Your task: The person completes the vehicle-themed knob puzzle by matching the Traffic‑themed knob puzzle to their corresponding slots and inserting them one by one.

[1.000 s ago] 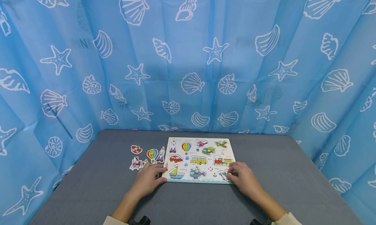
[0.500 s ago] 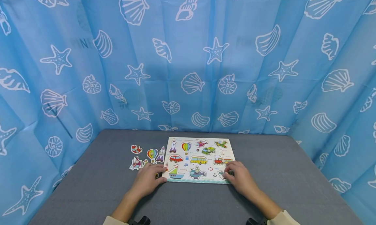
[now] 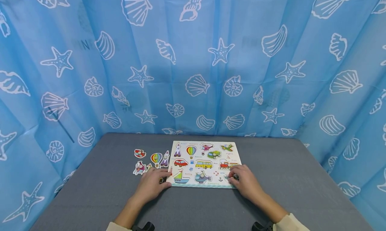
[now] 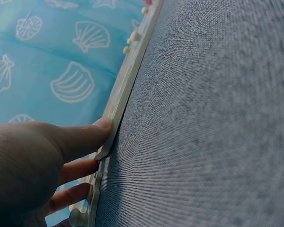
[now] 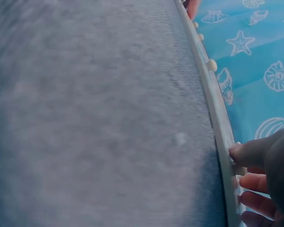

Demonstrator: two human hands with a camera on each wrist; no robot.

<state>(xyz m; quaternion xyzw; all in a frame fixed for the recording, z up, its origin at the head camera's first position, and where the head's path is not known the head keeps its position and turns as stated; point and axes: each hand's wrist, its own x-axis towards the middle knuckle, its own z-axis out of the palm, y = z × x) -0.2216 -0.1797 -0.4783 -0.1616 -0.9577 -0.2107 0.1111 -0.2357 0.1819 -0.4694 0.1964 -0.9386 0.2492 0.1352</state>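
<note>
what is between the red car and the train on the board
The yellow bus, with small printing on either side; the head view shows it.

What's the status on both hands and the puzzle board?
Left hand at puzzle board's left edge. Right hand pinching knobbed piece near lower-right corner. Loose pieces beside left hand; nothing visibly blocking right.

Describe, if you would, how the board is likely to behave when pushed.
The board is probably stiff, its thin edge running straight in both wrist views. It seems unlikely to tip, lying flat on the grey cloth, whose woven texture may add some drag.
</note>
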